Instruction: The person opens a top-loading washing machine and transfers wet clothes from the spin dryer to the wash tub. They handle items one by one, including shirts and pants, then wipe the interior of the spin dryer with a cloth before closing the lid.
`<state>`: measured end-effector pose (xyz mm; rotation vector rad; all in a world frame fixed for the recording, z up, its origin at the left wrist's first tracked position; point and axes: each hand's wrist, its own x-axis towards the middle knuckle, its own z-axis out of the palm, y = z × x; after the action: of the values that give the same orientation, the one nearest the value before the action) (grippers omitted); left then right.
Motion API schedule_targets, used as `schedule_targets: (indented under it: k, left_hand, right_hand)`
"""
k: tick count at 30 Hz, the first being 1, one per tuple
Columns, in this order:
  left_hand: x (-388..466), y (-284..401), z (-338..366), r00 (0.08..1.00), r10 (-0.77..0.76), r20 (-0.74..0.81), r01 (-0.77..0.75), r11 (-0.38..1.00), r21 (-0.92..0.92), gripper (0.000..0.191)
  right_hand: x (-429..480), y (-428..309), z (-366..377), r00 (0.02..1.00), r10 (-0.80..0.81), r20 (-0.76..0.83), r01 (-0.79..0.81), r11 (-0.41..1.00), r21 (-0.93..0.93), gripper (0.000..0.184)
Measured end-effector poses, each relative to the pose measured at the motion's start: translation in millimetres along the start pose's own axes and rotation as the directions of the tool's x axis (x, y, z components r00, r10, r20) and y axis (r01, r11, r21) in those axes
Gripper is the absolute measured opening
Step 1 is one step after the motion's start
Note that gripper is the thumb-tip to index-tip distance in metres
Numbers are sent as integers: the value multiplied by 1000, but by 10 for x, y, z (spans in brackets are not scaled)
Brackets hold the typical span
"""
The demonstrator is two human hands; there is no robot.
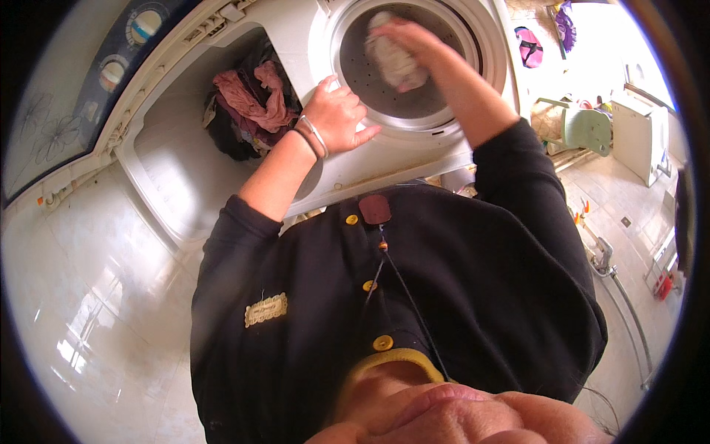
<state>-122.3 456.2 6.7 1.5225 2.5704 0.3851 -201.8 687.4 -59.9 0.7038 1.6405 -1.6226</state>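
Observation:
A twin-tub washing machine (366,172) stands before me. My right hand (402,39), blurred, grips the upper end of a bundled whitish cloth (396,64) over the round spin tub (355,91) with small holes. My left hand (338,116), with a light bracelet and a dark band at the wrist, rests on the white top between the two tubs. Part of a white object (359,125) shows under it; what it is and whether the hand grips it cannot be told. In the wash tub (177,183) left of it lie a pink cloth (255,97) and dark clothes (222,139).
The machine's control panel with knobs (145,26) runs along the upper left. At the right are a small green chair (588,130), a white box-shaped piece (638,133) and a wall tap (604,258) with a hose. Tiled surfaces lie on both sides.

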Motion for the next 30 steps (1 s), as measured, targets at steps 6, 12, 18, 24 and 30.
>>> schedule_targets:
  k: [6, 12, 18, 24, 30]
  left_hand:
    - [83, 27, -70, 995, -67, 69, 69, 997, -33, 36]
    - [159, 55, -132, 981, -117, 153, 128, 989, -70, 35]
    - [387, 3, -189, 897, -101, 430, 149, 986, -78, 41]
    - [643, -49, -74, 722, -96, 685, 231, 967, -107, 51]
    - [577, -73, -10, 835, -136, 533, 239, 963, -128, 57]
  right_hand:
    - [894, 584, 1058, 960, -68, 271, -38, 929, 367, 32]
    - [1682, 775, 827, 983, -150, 107, 130, 977, 170, 49]
    - [1799, 1107, 742, 982, -110, 151, 173, 233, -957, 57]
    - [1881, 1273, 703, 955, -286, 84, 122, 117, -986, 46]
    - [2284, 1665, 347, 820, -551, 154, 286, 161, -945, 55]
